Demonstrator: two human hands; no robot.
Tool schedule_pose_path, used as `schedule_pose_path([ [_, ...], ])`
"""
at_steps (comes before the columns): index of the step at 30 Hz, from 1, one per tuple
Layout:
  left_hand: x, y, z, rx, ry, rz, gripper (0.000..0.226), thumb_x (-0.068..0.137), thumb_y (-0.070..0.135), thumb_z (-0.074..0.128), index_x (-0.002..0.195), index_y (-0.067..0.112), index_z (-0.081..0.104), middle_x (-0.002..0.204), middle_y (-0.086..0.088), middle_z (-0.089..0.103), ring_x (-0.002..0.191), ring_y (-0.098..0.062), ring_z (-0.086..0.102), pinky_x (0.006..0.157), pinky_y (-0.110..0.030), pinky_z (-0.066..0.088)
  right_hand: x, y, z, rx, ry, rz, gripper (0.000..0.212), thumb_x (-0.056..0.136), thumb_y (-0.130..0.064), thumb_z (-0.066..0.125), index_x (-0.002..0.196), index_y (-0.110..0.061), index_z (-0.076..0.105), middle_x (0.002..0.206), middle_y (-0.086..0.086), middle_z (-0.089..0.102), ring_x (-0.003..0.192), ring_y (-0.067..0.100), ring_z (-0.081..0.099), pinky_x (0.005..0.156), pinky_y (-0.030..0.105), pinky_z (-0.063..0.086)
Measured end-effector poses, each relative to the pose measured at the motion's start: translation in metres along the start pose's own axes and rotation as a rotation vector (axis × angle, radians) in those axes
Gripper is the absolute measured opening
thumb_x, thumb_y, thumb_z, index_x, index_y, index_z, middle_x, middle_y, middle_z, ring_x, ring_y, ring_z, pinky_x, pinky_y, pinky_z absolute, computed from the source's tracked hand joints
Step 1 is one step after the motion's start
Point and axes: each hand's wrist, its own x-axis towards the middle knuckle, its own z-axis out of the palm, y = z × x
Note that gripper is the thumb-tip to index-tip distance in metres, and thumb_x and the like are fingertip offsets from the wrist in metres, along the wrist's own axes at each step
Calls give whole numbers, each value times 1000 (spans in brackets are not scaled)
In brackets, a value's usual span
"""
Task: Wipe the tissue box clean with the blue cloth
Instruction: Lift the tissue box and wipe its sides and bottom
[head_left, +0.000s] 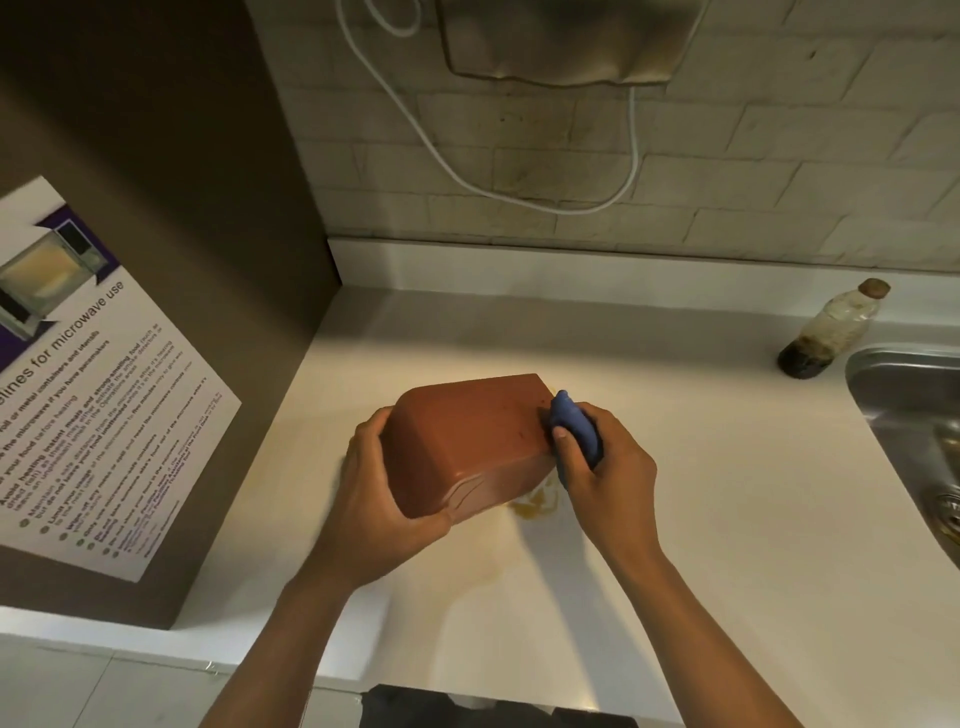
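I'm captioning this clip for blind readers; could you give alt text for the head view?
A left hand grips a reddish-brown tissue box tilted above a white counter while the right hand presses a blue cloth to its side. Beside a sink stands a bottle.

Dim warm light, soft wide-angle blur

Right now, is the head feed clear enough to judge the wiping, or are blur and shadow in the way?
Head view: tissue box and blue cloth fairly sharp; left hand slightly smeared at its edge; right hand clear; arm shadows fall on the counter; wide-angle bending curves the wall tiles.
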Motion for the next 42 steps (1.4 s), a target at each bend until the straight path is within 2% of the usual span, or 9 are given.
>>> schedule_pose_path([
  [6, -3, 25, 4, 25, 11, -20, 124, 44, 87, 79, 147, 44, 25, 141, 19, 40, 126, -17, 50, 94, -43, 58, 3, 5, 2, -99, -48, -182, 41, 93, -4, 64, 123, -32, 68, 116, -24, 66, 110, 3, 58, 95, 16, 44],
  [10, -2, 18, -3, 50, -10, -56, 123, 45, 77, 83, 147, 41, 24, 144, 10, 44, 125, -17, 51, 94, -34, 57, 12, 11, -7, -135, -145, -294, 44, 92, 3, 62, 122, -28, 69, 115, -22, 64, 110, -6, 54, 98, 15, 41],
  [13, -1, 15, -5, 78, -17, -62, 122, 44, 72, 84, 146, 43, 23, 142, 9, 46, 122, -17, 52, 89, -27, 52, 22, 9, -11, -107, -177, -220, 37, 95, -1, 59, 121, -25, 70, 113, -13, 69, 104, 5, 62, 92, 15, 46],
  [17, 2, 12, -8, 68, -47, -79, 125, 43, 73, 85, 147, 45, 22, 141, 10, 47, 120, -16, 55, 86, -24, 52, 10, -10, -2, -111, -219, -367, 36, 94, -4, 60, 123, -22, 68, 117, -20, 63, 112, -5, 54, 98, 11, 40],
  [23, 5, 10, -13, 38, -82, -77, 120, 41, 71, 84, 142, 51, 22, 138, 14, 47, 120, -15, 55, 82, -14, 48, -3, -7, -1, -70, -219, -370, 46, 90, 8, 60, 124, -22, 68, 121, -16, 63, 115, 2, 57, 100, 15, 42],
  [28, 11, 14, -12, 52, -81, -73, 126, 42, 70, 84, 149, 40, 25, 142, 12, 46, 121, -14, 53, 86, -19, 48, 11, -13, 1, -92, -157, -271, 35, 94, 0, 60, 120, -21, 70, 110, -11, 67, 105, 11, 62, 93, 17, 47],
  [35, 10, 5, -15, 25, -101, -52, 121, 42, 69, 85, 144, 43, 27, 138, 11, 49, 119, -15, 57, 87, -22, 51, -20, -21, 11, -93, -224, -412, 38, 94, 1, 58, 127, -17, 66, 120, -3, 66, 115, 10, 57, 104, 14, 37],
  [40, 7, -1, -16, 33, -101, -53, 118, 45, 61, 89, 144, 44, 27, 137, 13, 51, 120, -13, 57, 89, -26, 53, 0, -5, -5, -113, -167, -251, 39, 92, 6, 58, 121, -17, 70, 110, -2, 69, 104, 14, 61, 92, 12, 42],
  [42, 7, -2, -16, 10, -110, -51, 116, 45, 61, 89, 142, 52, 27, 135, 19, 50, 120, -8, 57, 86, -17, 52, 8, -11, -2, -112, -174, -226, 34, 95, 0, 57, 119, -18, 71, 108, -4, 69, 102, 15, 61, 90, 12, 42],
])
